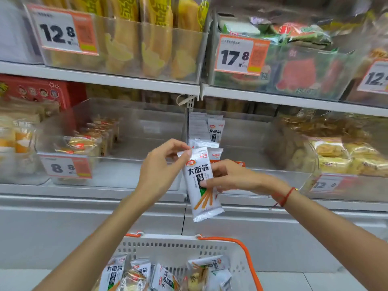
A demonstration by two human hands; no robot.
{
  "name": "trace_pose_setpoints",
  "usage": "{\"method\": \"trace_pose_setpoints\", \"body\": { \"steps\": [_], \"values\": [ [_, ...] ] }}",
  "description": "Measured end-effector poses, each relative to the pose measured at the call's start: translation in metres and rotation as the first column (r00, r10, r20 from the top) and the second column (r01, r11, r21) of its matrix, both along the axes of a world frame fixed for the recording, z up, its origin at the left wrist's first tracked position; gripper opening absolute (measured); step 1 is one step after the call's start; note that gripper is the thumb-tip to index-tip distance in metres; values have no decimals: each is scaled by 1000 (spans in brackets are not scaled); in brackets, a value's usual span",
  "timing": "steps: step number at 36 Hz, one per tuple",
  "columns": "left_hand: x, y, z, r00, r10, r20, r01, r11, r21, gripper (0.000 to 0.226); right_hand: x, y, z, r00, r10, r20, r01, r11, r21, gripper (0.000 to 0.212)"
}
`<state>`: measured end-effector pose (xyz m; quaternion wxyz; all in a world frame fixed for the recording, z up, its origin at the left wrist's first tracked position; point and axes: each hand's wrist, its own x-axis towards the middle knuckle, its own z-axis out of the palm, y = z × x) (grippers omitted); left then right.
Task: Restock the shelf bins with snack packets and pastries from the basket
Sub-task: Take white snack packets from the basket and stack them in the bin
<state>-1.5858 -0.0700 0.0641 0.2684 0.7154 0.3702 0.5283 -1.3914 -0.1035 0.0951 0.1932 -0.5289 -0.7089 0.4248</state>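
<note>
Shelf bin point(241, 131); snack packet point(201, 185) in both hands

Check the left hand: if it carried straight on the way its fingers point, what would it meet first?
The left hand pinches the top of the white snack packet, fingers pointing right and up. Going on, it would likely meet the matching white packets standing in the clear plastic bin behind, though depth is unclear.
</note>
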Motion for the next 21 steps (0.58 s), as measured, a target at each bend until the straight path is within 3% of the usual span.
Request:
{"method": "trace_pose_setpoints", "body": {
  "steps": [4, 9, 15, 21],
  "values": [
    [9, 22, 20, 995, 95, -18, -95, 995, 1, 15, 9, 6, 19, 981, -143, -128, 134, 988, -73, 12],
    [20, 61, 33, 962, 208, -177, -229, 967, -112, 17, 24, 21, 43, 898, -350, -268, 286, 924, -253, 15],
    [30, 82, 26, 976, 59, -211, -108, 969, -224, 36, 51, 45, 54, 781, -552, -292, 458, 824, -333, 13],
    [29, 84, 14, 994, -83, -71, 57, 948, -312, 37, 68, 74, 49, 658, -666, -351, 588, 746, -312, 14]
  ]
}}
